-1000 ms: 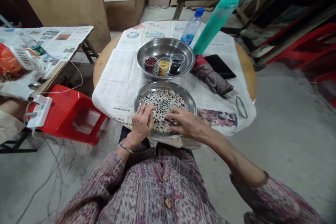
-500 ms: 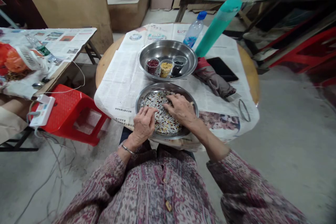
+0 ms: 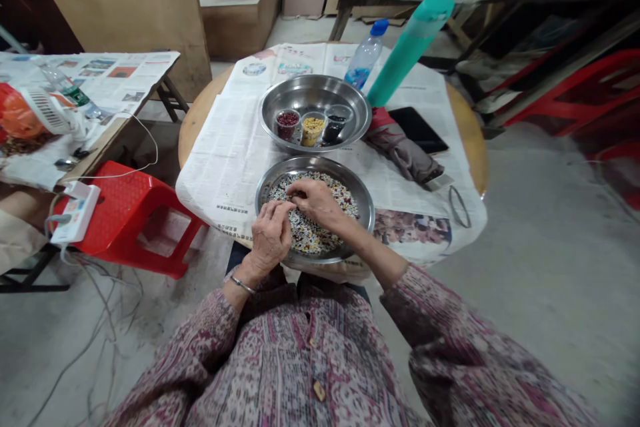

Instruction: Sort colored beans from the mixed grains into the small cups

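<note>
Small mixed pieces (image 3: pixel 313 237) lie in the shallow pan (image 3: pixel 365 203) beneath the fingers (image 3: pixel 302 185), its raised rim presumably keeping them together; three cups (image 3: pixel 313 131) stand in a deeper basin (image 3: pixel 300 92) beyond, likely within easy reach. The right hand (image 3: pixel 317 201) arches inward toward the left hand (image 3: pixel 271 235), both bent; whether they pinch anything, I cannot tell.

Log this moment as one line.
left grip: at front bowl, near-left rim | right grip: over mixed grains, near left grip | rear bowl: holds three cups
</note>
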A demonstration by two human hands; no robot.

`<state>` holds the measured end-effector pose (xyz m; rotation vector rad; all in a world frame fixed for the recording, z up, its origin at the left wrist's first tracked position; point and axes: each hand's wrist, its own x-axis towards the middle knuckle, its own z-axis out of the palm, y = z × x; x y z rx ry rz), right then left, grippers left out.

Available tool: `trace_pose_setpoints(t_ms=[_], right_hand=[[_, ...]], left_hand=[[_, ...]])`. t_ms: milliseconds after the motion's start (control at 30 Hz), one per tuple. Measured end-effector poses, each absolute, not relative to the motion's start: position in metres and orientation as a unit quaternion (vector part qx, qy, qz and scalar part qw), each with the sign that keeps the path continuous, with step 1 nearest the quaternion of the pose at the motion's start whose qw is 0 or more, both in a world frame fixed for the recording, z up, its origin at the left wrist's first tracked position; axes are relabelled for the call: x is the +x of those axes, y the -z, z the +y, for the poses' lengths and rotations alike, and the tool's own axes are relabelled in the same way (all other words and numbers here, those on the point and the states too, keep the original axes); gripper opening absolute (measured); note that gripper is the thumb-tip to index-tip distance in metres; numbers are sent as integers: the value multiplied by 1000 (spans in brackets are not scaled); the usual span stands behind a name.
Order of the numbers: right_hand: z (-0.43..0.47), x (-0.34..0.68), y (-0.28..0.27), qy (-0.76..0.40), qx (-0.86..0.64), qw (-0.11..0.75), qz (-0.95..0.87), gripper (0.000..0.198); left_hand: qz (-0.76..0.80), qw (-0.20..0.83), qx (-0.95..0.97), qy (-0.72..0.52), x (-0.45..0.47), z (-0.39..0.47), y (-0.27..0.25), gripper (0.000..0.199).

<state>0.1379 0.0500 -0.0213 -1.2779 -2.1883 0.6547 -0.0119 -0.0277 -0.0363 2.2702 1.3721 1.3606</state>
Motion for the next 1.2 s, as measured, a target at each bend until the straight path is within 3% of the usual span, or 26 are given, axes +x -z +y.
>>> trace_pose_setpoints(t_ms=[200,367,533,667,1000,1200], right_hand=[[67,150,15,-87,-487,156,-855,25],[44,179,15,-120,-487,103,-859,22],[3,183,16,-228,-389,138,-882,27],[-7,168,18,-218,-321,134,-912,25],[10,188,12,-2,-570,114,-813,23],[-9,177,23,-131,-513,175,-830,25]], left_hand=[[459,80,766,-443,-13,-28,35,26],[467,80,766,-434,-13,-28,37,27],[447,74,761,-464,-12,-28,39,26],[451,72,773,-440,-12,-28,34,20],[485,71,802,-341,-11,-28,26,14],[527,64,811,-248,-8,-27,22,19]])
